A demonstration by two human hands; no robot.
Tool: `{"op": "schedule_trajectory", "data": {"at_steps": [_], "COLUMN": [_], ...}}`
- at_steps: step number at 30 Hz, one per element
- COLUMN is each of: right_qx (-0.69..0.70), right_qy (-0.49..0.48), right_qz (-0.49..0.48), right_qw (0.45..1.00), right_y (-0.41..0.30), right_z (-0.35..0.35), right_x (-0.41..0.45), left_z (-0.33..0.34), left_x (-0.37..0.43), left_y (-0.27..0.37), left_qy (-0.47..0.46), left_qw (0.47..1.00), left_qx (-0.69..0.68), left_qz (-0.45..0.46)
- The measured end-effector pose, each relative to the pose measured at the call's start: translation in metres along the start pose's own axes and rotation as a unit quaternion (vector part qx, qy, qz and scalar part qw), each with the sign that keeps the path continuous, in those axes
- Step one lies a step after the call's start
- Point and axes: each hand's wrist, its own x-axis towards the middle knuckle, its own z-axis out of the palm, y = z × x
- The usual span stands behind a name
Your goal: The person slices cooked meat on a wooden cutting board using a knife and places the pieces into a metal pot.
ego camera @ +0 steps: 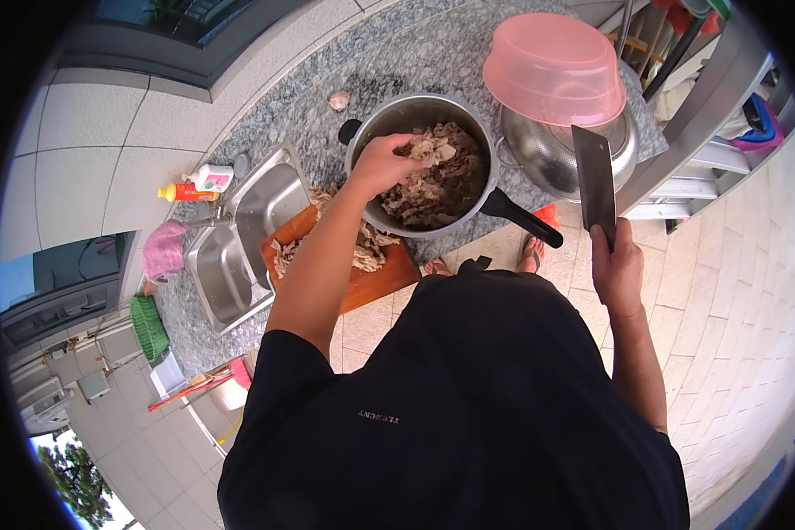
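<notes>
Over a metal pot with black handles, my left hand grips a pale clump of what looks like cooked meat. More chopped meat of a greyish-brown colour fills the lower part of the pot. My right hand holds a cleaver by its handle, the broad blade raised and apart from the counter. Left of the pot lies a brown wooden cutting board bearing further meat pieces; my left forearm hides part of it.
A double steel sink adjoins the board. Two bottles and a pink cloth are by the tap. A garlic bulb lies behind the pot. To the right, a pink plastic basin leans over a perforated steel colander, near a metal ladder.
</notes>
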Motion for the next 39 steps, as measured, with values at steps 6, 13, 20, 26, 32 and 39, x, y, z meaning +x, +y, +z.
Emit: {"op": "schedule_trajectory", "data": {"at_steps": [6, 13, 20, 26, 32, 39], "right_qx": [-0.016, -0.012, -0.025, -0.02, 0.001, 0.001], "right_qy": [-0.013, -0.004, -0.008, -0.005, -0.009, -0.054], "right_qz": [-0.006, -0.002, -0.008, -0.001, -0.016, -0.011], "right_qw": [1.0, 1.0, 1.0, 1.0, 1.0, 0.998], "right_y": [-0.001, -0.004, -0.004, -0.001, -0.003, -0.011], "right_z": [0.004, 0.004, 0.007, 0.002, 0.006, 0.014], "right_x": [0.002, 0.005, 0.003, 0.001, 0.003, 0.012], "left_z": [-0.013, 0.007, 0.055, 0.04, 0.001, -0.03], "left_x": [0.007, 0.024, 0.064, 0.06, 0.007, -0.053], "left_y": [-0.024, -0.017, -0.012, -0.001, 0.01, 0.002], "left_qy": [0.036, 0.08, 0.13, 0.083, 0.011, -0.026], "left_qw": [0.953, 0.914, 0.899, 0.967, 0.98, 0.919], "left_qx": [0.299, 0.391, 0.418, 0.239, -0.198, -0.392], "left_qz": [0.002, 0.068, 0.023, 0.014, -0.016, 0.03]}}
